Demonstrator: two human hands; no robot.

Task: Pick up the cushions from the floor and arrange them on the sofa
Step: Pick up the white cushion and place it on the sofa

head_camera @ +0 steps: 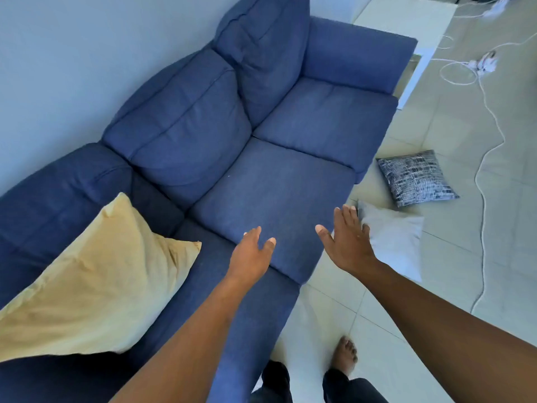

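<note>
A blue sofa [279,181] runs from lower left to upper right. A yellow cushion [98,286] leans on its near left end. On the floor beside the sofa's front edge lie a white cushion [398,242] and, farther off, a dark patterned cushion [415,178]. My left hand [252,254] hovers open above the near seat, holding nothing. My right hand [348,242] is open with fingers spread over the seat's front edge, its fingertips just in front of the white cushion's corner, which it partly hides.
Pale floor tiles [465,286] spread to the right. White cables [482,158] and plugs trail across them beyond the cushions. A white low table [406,21] stands past the sofa's far arm. My bare foot [345,356] is on the floor near the sofa's front.
</note>
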